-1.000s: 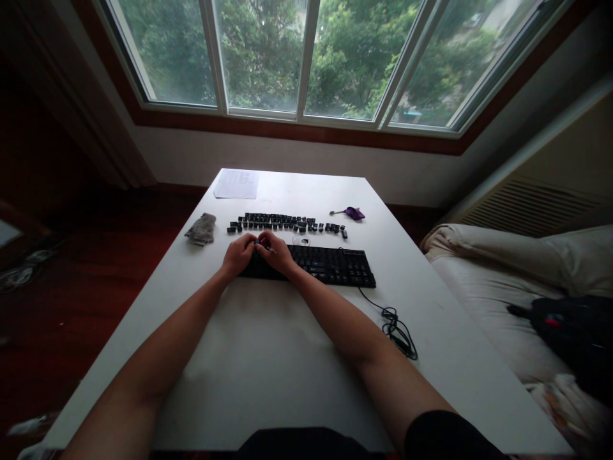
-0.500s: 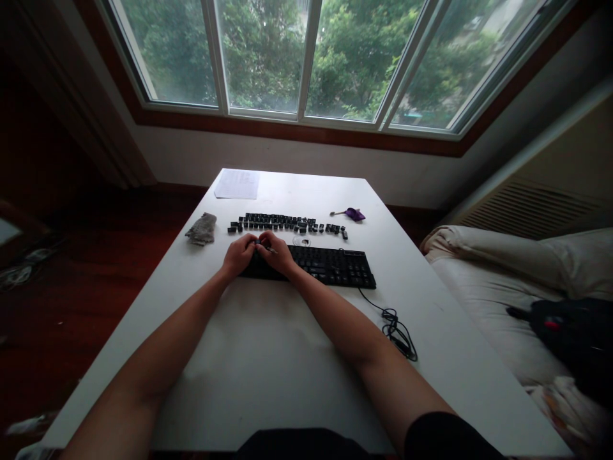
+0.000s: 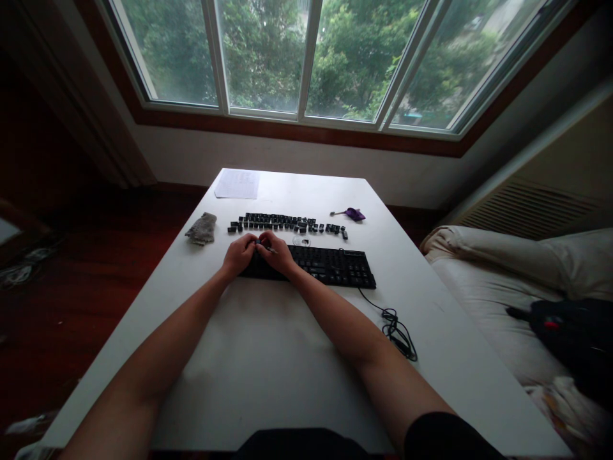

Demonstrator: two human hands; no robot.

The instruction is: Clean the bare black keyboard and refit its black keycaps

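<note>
Above the left part of a black keyboard (image 3: 330, 265), my left hand (image 3: 238, 253) and my right hand (image 3: 276, 252) meet at the fingertips. Both are closed in a pinch around a small dark, bluish piece (image 3: 258, 241), mostly hidden and too small to name surely. A thin, shiny sliver (image 3: 272, 250) shows at my right hand; its kind is unclear. Behind the hands, loose black keycaps (image 3: 278, 221) lie in uneven rows. A small clear round thing (image 3: 301, 241) sits just beyond the keyboard. My hands cover the keyboard's left end.
On the white table (image 3: 249, 358) lie a crumpled grey cloth (image 3: 202, 229) at left, a paper sheet (image 3: 238, 184) at the far left, and a brush (image 3: 338, 213) by a purple item (image 3: 355, 214). A coiled cable (image 3: 398, 332) lies right of my right forearm.
Almost nothing differs. My hands stay together in the same spot over the keyboard, with at most slight finger movement.
</note>
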